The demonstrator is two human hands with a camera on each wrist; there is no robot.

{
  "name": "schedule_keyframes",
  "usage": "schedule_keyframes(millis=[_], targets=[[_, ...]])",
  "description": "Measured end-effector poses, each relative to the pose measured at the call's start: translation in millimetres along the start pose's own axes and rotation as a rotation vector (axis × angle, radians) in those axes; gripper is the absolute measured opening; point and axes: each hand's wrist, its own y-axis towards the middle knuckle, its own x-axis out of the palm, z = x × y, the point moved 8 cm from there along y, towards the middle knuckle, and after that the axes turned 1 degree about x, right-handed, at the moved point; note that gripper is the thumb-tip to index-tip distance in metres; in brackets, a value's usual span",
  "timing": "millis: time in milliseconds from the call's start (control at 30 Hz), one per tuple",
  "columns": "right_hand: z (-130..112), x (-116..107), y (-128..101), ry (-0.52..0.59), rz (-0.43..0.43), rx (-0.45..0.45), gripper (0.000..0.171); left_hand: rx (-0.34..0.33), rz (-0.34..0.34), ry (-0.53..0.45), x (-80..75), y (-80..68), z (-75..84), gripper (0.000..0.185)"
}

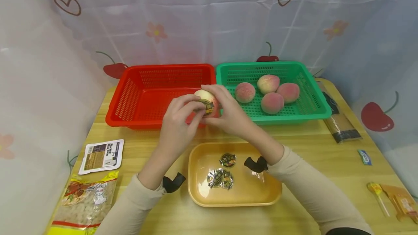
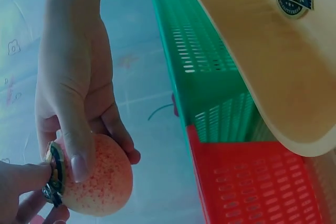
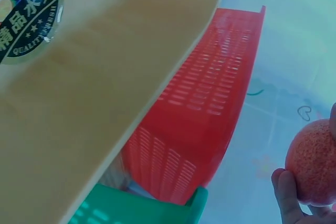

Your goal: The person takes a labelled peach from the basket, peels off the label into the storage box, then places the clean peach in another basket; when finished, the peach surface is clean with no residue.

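My right hand (image 1: 230, 110) grips a peach (image 2: 107, 182) over the inner edge of the red basket, its fingers curled round the fruit. In the right wrist view, the peach's reddish side shows at the right edge, with fingertips (image 3: 287, 195) against it. My left hand (image 1: 177, 122) pinches a round black-and-gold fruit sticker (image 1: 207, 107) between thumb and fingers at the peach's surface. Whether the sticker is fully stuck down I cannot tell. Below the hands stands a yellow tray (image 1: 261, 195) with three similar stickers (image 1: 228, 160) in it.
A red basket (image 1: 160, 124) stands beside a green basket (image 1: 294, 117) holding several peaches (image 1: 272, 103). At left lie a white-edged packet (image 1: 102, 156) and a yellow food bag (image 1: 86, 198). A brown packet (image 1: 341, 124), small blue-green packet (image 1: 364, 157) and lollipop (image 1: 375, 189) lie at right.
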Motion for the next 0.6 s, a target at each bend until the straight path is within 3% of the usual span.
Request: schedule_keyframes(millis=[167, 433, 600], targets=[[1, -1, -4, -0.084, 0.001, -0.004, 0.079, -0.086, -0.015, -0.082, 2.8, -1.3, -3.9, 0.011], [-1, -2, -9, -0.196, -0.018, -0.038, 0.077, -0.472, -0.169, -0.257, 17.8, -11.1, -25.4, 0.005], [-2, -4, -10, -0.221, -0.018, -0.038, 0.077, -0.533, -0.227, -0.295, 24.5, -15.9, -28.6, 0.005]])
